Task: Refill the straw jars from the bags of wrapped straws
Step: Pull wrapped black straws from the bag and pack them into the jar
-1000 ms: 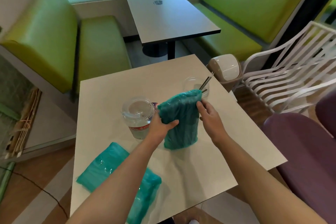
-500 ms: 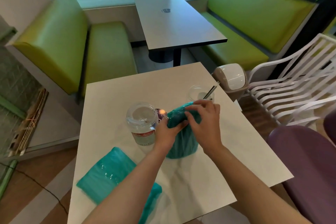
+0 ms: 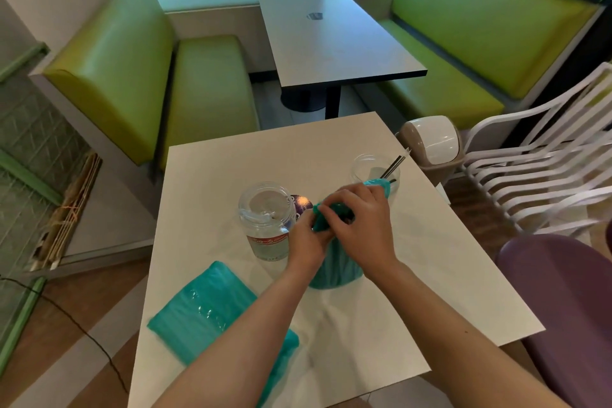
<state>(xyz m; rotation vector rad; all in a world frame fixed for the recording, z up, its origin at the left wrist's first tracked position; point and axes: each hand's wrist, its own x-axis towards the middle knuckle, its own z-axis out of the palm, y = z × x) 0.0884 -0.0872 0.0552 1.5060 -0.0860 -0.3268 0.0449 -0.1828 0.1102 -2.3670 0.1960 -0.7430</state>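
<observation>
A teal bag of wrapped straws [image 3: 334,270] stands upright in the middle of the white table [image 3: 430,275]. My left hand [image 3: 306,240] grips its upper left side. My right hand [image 3: 361,225] pinches the crumpled top of the same bag from above. A clear jar [image 3: 266,219] with a red label stands just left of the bag, apparently empty. A second clear jar [image 3: 374,172] stands behind the bag with a few dark straws leaning in it. Another teal bag of straws [image 3: 205,311] lies flat at the table's near left, partly under my left forearm.
A purple lid [image 3: 299,202] peeks out between the left jar and the bag. A small swing-lid bin [image 3: 430,146] sits off the table's far right corner. White slatted chair [image 3: 543,175] and purple seat [image 3: 569,301] at right; green benches and a grey table behind.
My right hand moved from the bag's right side onto its top, which is now bunched and folded down. The left hand kept its grip. The camera tilted a little upward.
</observation>
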